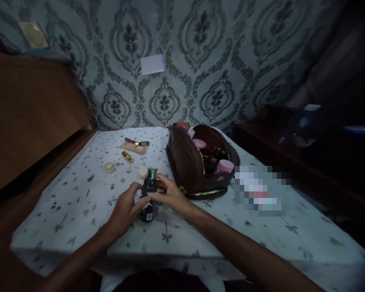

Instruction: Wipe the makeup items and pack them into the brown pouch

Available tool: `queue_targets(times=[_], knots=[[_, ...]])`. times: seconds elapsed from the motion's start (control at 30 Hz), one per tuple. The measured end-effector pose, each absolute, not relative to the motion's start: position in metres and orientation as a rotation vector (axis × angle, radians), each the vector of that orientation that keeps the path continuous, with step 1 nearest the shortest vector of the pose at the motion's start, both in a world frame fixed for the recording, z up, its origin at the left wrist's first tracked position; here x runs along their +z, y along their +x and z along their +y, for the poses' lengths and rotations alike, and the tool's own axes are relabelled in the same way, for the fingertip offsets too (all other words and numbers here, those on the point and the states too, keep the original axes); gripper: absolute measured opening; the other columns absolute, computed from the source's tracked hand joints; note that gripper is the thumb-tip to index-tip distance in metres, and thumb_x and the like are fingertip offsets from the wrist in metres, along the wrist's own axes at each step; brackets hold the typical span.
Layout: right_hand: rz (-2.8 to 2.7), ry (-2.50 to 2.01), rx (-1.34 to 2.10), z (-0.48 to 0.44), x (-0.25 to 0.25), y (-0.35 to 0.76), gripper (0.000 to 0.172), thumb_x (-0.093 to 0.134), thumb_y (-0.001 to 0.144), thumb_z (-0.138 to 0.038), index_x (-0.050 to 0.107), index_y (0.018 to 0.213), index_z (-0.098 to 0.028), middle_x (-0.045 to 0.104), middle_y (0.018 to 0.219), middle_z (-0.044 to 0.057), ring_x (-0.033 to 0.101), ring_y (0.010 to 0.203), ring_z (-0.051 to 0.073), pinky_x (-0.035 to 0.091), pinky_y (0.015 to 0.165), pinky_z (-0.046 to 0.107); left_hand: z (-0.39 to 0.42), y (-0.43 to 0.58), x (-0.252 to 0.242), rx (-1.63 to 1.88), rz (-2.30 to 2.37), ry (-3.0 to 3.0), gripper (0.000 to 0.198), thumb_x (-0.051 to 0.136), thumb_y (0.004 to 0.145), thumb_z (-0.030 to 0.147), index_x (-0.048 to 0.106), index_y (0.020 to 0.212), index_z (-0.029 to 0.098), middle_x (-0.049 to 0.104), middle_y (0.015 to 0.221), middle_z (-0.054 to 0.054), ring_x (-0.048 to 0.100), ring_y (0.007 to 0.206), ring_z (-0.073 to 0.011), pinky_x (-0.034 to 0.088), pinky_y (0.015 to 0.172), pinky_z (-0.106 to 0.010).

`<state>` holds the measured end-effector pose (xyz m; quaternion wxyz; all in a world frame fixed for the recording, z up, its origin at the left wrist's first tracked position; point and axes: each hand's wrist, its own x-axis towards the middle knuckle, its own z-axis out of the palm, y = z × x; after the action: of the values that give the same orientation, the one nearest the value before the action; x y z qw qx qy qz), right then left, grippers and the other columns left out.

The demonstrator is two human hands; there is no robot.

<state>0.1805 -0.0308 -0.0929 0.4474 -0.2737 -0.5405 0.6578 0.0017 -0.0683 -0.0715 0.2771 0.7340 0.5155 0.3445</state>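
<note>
Between my hands, over the near middle of the table, is a small dark bottle [148, 213] with a green band near its far end and a barcode low on its side. My left hand [126, 207] grips it from the left. From the right, my right hand [173, 196] closes its fingers and thumb on the bottle's side. Just beyond the bottle sits a small white round jar [142, 172]. Right of my hands stands a brown cosmetic bag [184, 158], unzipped, with pink round containers [225, 166] and other items inside.
A beige tube [132, 147], a slim dark-and-gold tube [143, 143], a gold lipstick [127, 157] and a cream round pot [109, 167] lie at the left on the patterned tablecloth [79, 211]. A blurred-out item [260, 190] lies right of the bag. Wooden furniture [33, 121] borders the left.
</note>
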Motion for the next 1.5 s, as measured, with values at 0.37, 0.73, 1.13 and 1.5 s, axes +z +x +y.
queue_targets(times=[0.37, 0.73, 1.13, 1.5], knots=[[-1.477, -0.672, 1.416, -0.065, -0.037, 0.227, 0.047, 0.083, 0.066, -0.029, 0.058, 0.105, -0.021, 0.059, 0.096, 0.0, 0.057, 0.089, 0.015, 0.045, 0.065, 0.022, -0.03, 0.049, 0.003, 1.182, 1.084, 2.501, 0.03, 0.041, 0.101, 0.04, 0.06, 0.11, 0.02, 0.064, 0.083, -0.001, 0.059, 0.065, -0.0148, 0.046, 0.063, -0.025], [-1.353, -0.782, 0.642, -0.036, 0.066, 0.362, 0.038, 0.076, 0.071, -0.018, 0.054, 0.101, -0.023, 0.064, 0.101, -0.003, 0.065, 0.097, 0.017, 0.055, 0.078, 0.031, 0.018, 0.112, 0.021, 0.535, 0.963, 3.446, 0.038, 0.031, 0.104, 0.041, 0.054, 0.128, 0.022, 0.063, 0.093, -0.005, 0.06, 0.067, -0.0177, 0.036, 0.051, -0.026], [-1.864, -0.996, 0.589, 0.048, 0.044, 0.338, 0.033, 0.067, 0.071, -0.014, 0.047, 0.096, -0.021, 0.056, 0.077, -0.005, 0.055, 0.075, 0.014, 0.045, 0.071, 0.027, 0.018, 0.109, 0.007, 0.693, 0.908, 3.34, 0.032, 0.031, 0.105, 0.032, 0.045, 0.132, 0.022, 0.055, 0.082, -0.001, 0.056, 0.06, -0.0119, 0.04, 0.049, -0.022], [-2.066, -1.247, 0.518, 0.07, 0.03, 0.324, 0.04, 0.07, 0.066, -0.012, 0.055, 0.102, -0.02, 0.058, 0.081, -0.003, 0.052, 0.072, 0.015, 0.036, 0.064, 0.025, 0.019, 0.105, 0.002, 0.681, 0.92, 3.306, 0.034, 0.036, 0.103, 0.033, 0.045, 0.134, 0.024, 0.057, 0.087, -0.003, 0.058, 0.065, -0.0137, 0.042, 0.051, -0.024]])
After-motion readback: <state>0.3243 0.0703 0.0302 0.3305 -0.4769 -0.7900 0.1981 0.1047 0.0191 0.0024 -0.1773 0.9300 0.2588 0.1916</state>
